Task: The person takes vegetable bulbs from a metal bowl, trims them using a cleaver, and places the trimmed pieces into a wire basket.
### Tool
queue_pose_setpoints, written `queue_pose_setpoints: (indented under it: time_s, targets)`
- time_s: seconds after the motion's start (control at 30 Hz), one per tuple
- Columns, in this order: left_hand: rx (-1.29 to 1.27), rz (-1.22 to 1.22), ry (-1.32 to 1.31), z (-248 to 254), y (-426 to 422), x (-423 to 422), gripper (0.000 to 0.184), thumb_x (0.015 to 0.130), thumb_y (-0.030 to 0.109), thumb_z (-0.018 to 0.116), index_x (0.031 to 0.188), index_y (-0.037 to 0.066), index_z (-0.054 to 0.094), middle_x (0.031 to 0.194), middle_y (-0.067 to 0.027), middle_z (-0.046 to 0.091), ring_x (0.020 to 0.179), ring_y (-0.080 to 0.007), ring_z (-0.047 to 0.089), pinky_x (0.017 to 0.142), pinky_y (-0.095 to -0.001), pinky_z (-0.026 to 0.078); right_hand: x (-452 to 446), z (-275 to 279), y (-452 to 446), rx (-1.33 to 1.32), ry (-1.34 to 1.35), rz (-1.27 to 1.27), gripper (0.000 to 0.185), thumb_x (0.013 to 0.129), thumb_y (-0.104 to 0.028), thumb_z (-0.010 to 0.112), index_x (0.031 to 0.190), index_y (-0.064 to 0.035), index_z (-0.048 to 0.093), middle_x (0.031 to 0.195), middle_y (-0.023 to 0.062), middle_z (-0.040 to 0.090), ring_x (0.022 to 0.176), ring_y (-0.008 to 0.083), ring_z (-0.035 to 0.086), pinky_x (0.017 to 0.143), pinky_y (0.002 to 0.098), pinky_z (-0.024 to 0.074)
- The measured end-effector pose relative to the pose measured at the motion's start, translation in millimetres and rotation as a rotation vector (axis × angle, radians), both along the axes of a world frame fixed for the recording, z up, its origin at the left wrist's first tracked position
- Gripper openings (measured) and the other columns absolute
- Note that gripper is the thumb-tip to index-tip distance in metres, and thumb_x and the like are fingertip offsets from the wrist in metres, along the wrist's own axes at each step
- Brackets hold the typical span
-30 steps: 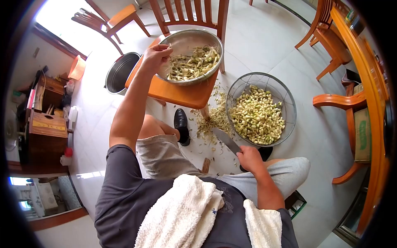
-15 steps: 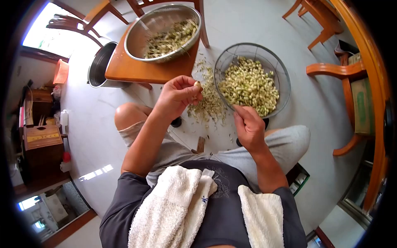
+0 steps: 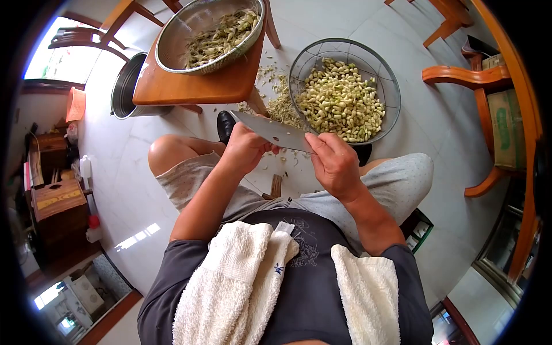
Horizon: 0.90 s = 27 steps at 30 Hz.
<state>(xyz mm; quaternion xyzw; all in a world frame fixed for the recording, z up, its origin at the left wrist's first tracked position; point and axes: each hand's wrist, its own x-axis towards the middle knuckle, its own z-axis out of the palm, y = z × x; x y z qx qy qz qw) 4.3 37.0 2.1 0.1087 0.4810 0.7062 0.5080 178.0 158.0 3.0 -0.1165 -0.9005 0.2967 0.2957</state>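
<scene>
A wide kitchen knife [image 3: 279, 133] with a hole in its blade slants across the space between my hands, tip to the upper left. My right hand [image 3: 337, 167] is closed round its right end; the handle is hidden in that grip. My left hand [image 3: 244, 148] is closed behind and below the blade, which hides part of the fingers and the small pale bulb pinched there a moment earlier. Just beyond my right hand, a wire-mesh basket [image 3: 393, 86] on the floor holds many small pale, greenish bulbs [image 3: 339, 100].
A metal colander [image 3: 165, 49] of untrimmed-looking bulbs with dry stalks stands on a wooden chair [image 3: 190, 92]. Trimmings [image 3: 282, 106] litter the floor between chair and basket. A metal bucket [image 3: 119, 95] stands left of the chair. Wooden furniture [image 3: 466, 77] is on the right.
The knife blade has come into view, its broad side turned up, across my left hand. My right hand has moved slightly left and my left hand lower. The whole view has shifted a little.
</scene>
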Motion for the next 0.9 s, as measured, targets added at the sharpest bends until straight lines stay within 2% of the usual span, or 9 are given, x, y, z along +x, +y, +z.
queue_pose_setpoints:
  time_s: [0.13,0.33,0.53,0.6,0.7,0.8,0.9]
  targets:
    - [-0.007,0.010,-0.010,-0.5,-0.1,-1.9,0.009,0.073,-0.010,0.057,0.079,-0.004,0.054,0.075,-0.0145,0.061,0.058,-0.0204,0.060,0.051,-0.0302,0.049,-0.9,1.8,-0.8,0.011,-0.012,0.002,0.034,0.071,0.004,0.064,0.104,-0.0007,0.064,0.086,0.0110,0.058,0.072,0.0267,0.059,0.063,0.0339,0.0485]
    - [0.005,0.038,-0.035,-15.9,-5.6,-5.3,0.019,0.075,-0.011,0.057,0.092,-0.005,0.052,0.081,-0.0157,0.061,0.062,-0.0220,0.061,0.053,-0.0324,0.051,-1.3,-0.1,-2.7,0.004,-0.034,0.007,0.033,0.071,0.003,0.064,0.104,-0.0007,0.063,0.086,0.0115,0.058,0.072,0.0277,0.059,0.063,0.0345,0.0487]
    - [0.027,0.043,0.009,-8.8,-8.1,-1.1,0.011,0.077,-0.008,0.060,0.087,-0.005,0.055,0.082,-0.0149,0.062,0.064,-0.0198,0.061,0.055,-0.0293,0.050,-1.4,-3.6,-5.2,-0.022,-0.039,-0.006,0.029,0.073,0.002,0.063,0.102,-0.0009,0.063,0.085,0.0118,0.058,0.073,0.0288,0.059,0.063,0.0349,0.0484]
    - [-0.055,-0.011,0.056,-6.2,-12.8,-3.3,0.009,0.080,-0.004,0.063,0.086,-0.004,0.056,0.083,-0.0142,0.063,0.066,-0.0190,0.062,0.055,-0.0287,0.050,-2.2,-10.8,-6.0,-0.036,-0.062,-0.029,0.025,0.076,-0.002,0.063,0.100,-0.0006,0.064,0.083,0.0127,0.059,0.073,0.0297,0.059,0.064,0.0359,0.0482]
    - [-0.047,-0.060,0.133,-2.9,-22.9,-7.9,0.012,0.082,0.002,0.066,0.089,-0.004,0.058,0.085,-0.0124,0.064,0.069,-0.0178,0.062,0.058,-0.0287,0.050,2.7,-37.9,5.1,-0.151,-0.424,-0.107,0.019,0.079,-0.009,0.061,0.095,0.0003,0.065,0.080,0.0150,0.060,0.075,0.0316,0.060,0.065,0.0381,0.0477]
    - [0.029,-0.018,0.127,-1.5,-24.9,-11.1,0.013,0.083,0.004,0.066,0.094,-0.002,0.060,0.086,-0.0103,0.065,0.073,-0.0165,0.063,0.063,-0.0284,0.050,6.2,-34.3,10.6,-0.282,-0.431,-0.119,0.019,0.080,-0.013,0.060,0.092,0.0007,0.065,0.078,0.0166,0.060,0.076,0.0328,0.060,0.067,0.0392,0.0475]
    - [0.051,0.037,0.062,-7.5,-23.8,-11.2,0.018,0.085,0.005,0.064,0.102,0.000,0.059,0.088,-0.0100,0.065,0.075,-0.0164,0.062,0.068,-0.0281,0.050,1.9,-32.6,7.7,-0.363,-0.326,-0.125,0.015,0.079,-0.012,0.060,0.088,0.0004,0.064,0.077,0.0180,0.059,0.074,0.0357,0.059,0.065,0.0413,0.0464]
